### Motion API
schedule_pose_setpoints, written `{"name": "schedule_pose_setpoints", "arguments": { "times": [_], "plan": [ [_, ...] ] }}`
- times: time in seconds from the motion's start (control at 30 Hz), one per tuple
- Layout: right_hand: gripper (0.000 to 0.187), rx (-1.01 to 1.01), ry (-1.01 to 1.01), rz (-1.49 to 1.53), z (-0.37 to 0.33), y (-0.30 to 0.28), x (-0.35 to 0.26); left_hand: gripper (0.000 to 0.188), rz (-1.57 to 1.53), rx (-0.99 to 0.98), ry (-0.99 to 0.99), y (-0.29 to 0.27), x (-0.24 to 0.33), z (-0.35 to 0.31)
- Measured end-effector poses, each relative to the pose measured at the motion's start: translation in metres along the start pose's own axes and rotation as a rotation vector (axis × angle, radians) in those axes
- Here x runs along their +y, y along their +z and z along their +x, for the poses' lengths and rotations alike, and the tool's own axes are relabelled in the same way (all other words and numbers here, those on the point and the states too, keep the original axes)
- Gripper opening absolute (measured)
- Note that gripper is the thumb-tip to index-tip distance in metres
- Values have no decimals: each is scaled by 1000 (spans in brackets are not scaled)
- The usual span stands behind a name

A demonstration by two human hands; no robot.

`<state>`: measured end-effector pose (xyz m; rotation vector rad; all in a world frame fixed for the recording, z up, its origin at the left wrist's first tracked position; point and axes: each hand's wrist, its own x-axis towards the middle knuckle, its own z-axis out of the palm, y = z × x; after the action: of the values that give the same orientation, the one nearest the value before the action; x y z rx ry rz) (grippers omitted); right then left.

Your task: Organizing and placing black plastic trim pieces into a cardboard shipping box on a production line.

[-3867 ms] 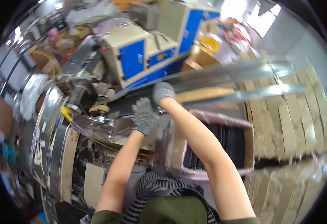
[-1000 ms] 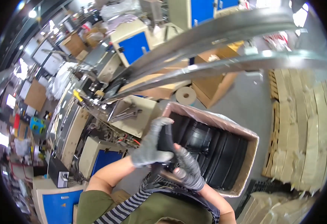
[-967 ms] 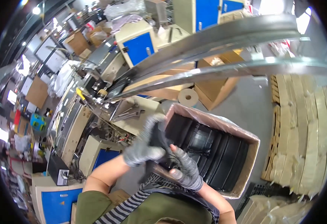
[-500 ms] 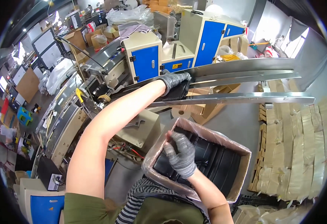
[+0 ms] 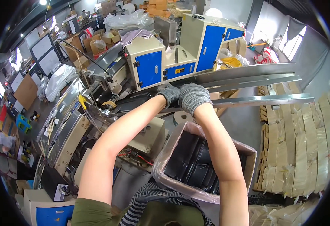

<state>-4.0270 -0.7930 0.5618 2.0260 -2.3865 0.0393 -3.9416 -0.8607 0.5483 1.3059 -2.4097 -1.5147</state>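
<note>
Both my hands wear grey knitted gloves and meet side by side over the metal chute. My left hand (image 5: 168, 95) curls round the black plastic stack (image 5: 136, 101) that lies along the chute, beside the machine's rollers. Against its right side, my right hand (image 5: 194, 98) bends over the stack's near end, its fingertips hidden behind the glove. Below the chute stands an open carton (image 5: 251, 158) with a clear plastic liner. Flat, glossy black plastic packs (image 5: 184, 156) lie in rows inside it, partly covered by my right forearm.
Metal rails (image 5: 263, 100) of the chute stick out to the right. A beige machine with blue doors (image 5: 148, 68) stands behind. Plastic-wrapped cartons (image 5: 297, 150) are stacked on pallets at the right. A curved conveyor (image 5: 65, 128) runs at the left, near a brass-coloured gear (image 5: 108, 105).
My right hand has risen from over the carton to the chute and now touches my left hand. My left hand has stayed on the chute, its fingers more curled.
</note>
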Motion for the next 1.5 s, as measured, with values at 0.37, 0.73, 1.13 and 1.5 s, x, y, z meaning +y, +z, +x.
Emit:
{"name": "schedule_pose_setpoints", "arguments": {
  "times": [0.37,0.73,1.13,1.5],
  "plan": [
    [35,-195,86,-90,24,13,-79,104,80,357,-305,-7,-133,76],
    [29,-116,110,-63,26,37,-103,87,374,318,-202,-17,-169,41],
    [23,-114,32,74,50,57,-71,53,426,455,358,-2,-187,8],
    [28,-76,254,193,91,62,-67,42,329,591,651,15,-192,2]
  ]
}}
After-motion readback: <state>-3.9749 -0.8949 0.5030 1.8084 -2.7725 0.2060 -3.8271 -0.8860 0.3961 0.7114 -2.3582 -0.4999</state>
